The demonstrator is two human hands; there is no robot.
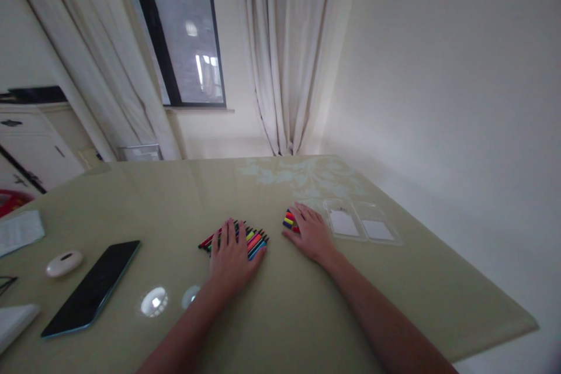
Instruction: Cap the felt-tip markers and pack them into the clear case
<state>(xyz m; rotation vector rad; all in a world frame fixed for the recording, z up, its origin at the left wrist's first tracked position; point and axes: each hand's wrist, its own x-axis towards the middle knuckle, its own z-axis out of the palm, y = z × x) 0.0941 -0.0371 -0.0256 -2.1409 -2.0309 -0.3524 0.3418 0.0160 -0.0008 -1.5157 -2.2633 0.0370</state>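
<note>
My left hand (232,251) lies palm down with fingers spread over a row of colourful felt-tip pens (258,243). The pens lie slantwise, side by side, with black tips pointing away to the right; the hand covers part of the row. To the right, my right hand (309,232) rests its outstretched fingers against a small cluster of coloured pieces (288,219) in red, yellow and dark blue. That cluster is partly hidden under the hand, and its kind cannot be made out. Just beyond the right hand lies an open clear plastic case (363,229) with white inserts.
A black-screened tablet (94,286), a white rounded case (64,263) and a folded pale cloth or paper (21,232) lie on the left of the glossy table (280,315). A white object (15,321) sits at the near left edge. A wall runs along the right side.
</note>
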